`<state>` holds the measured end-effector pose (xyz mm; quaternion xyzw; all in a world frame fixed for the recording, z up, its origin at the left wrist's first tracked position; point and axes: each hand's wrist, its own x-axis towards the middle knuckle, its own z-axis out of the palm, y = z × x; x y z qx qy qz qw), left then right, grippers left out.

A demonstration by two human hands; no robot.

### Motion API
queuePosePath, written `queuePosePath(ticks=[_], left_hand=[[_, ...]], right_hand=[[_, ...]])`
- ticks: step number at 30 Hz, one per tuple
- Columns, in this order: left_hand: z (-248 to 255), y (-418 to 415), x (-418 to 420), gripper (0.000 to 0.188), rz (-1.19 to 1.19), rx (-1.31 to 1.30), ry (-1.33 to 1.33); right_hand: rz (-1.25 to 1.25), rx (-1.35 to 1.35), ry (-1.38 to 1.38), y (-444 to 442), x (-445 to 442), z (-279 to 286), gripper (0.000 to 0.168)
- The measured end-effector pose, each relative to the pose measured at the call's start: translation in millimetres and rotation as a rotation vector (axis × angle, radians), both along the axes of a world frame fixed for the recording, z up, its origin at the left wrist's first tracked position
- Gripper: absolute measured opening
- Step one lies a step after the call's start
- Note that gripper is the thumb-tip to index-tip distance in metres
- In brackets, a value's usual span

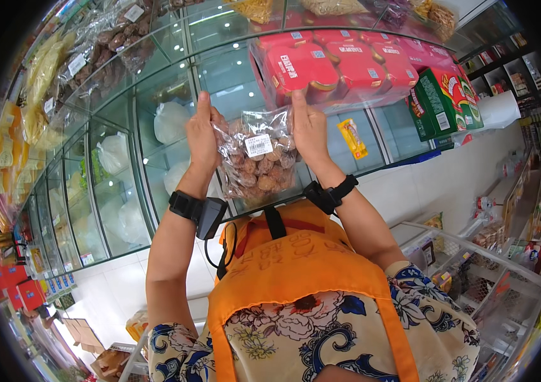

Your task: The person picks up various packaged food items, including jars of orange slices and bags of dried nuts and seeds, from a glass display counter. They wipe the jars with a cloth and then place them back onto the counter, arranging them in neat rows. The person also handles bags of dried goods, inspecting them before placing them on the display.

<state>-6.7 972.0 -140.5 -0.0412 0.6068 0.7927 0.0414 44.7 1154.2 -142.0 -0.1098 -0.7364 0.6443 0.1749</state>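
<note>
Between my hands is a clear plastic bag of round brown dried fruit or nuts [265,164], held upright with a white barcode label [257,145] facing me. My left hand [203,133] grips the bag's left upper edge, thumb pointing up. On the opposite edge, my right hand [309,129] pinches the plastic in the same way. The bag is above the near edge of a glass-topped counter [230,98]. Just right of my right hand lies a small yellow packet [352,138] on the glass.
Shrink-wrapped red can packs [299,67] and a green carton [445,105] stand at the back right. Bags of dark dried goods [108,47] sit on the upper glass shelf, far left. White plastic bags [172,122] show inside the case. A wire-basket rack [481,258] is at right.
</note>
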Motion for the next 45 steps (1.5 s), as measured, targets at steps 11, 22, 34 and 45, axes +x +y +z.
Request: queuePosePath(ticks=[11, 22, 34, 45], left_hand=[[-19.1, -16.8, -17.6, 0.064, -0.287, 0.159, -0.231], [-29.7, -24.2, -7.1, 0.061, -0.253, 0.288, -0.437], [-96.0, -67.9, -22.0, 0.051, -0.113, 0.046, -0.288], [-21.7, -30.0, 8.6, 0.065, 0.027, -0.314, -0.001]], right_hand=[[0.121, -0.550, -0.215, -9.2, -15.9, -16.2, 0.054], [0.224, -0.700, -0.309, -22.6, -13.1, -10.3, 0.051], [0.214, -0.741, -0.345, -22.1, -18.6, -24.0, 0.051], [0.288, -0.604, -0.313, -22.5, -13.3, -17.2, 0.057]])
